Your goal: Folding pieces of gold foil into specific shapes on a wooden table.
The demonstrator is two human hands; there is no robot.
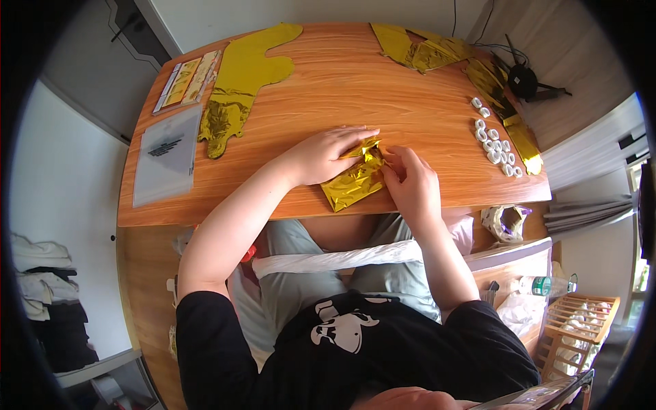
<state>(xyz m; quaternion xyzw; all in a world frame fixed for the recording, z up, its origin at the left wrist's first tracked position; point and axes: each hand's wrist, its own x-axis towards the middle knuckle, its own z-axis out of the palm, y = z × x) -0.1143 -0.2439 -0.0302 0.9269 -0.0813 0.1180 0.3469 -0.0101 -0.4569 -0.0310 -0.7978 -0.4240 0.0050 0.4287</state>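
Observation:
A folded piece of gold foil (354, 183), which looks like a flat foil balloon, lies near the front edge of the wooden table (328, 89). My left hand (335, 152) rests on its upper left part with the fingers stretched out flat. On the other side, my right hand (414, 179) has its fingers curled, with thumb and fingertips pinching the foil's right edge. Creases run across the foil, and its top is partly hidden under my left fingers.
Flat gold foil balloons (249, 72) lie at the far left, with more gold foil (430, 53) at the far right. Small white rings (493, 145) sit right, near a black router (523, 80). A clear sleeve (164, 167) and printed package (188, 80) lie left. A white roll (335, 260) crosses my lap.

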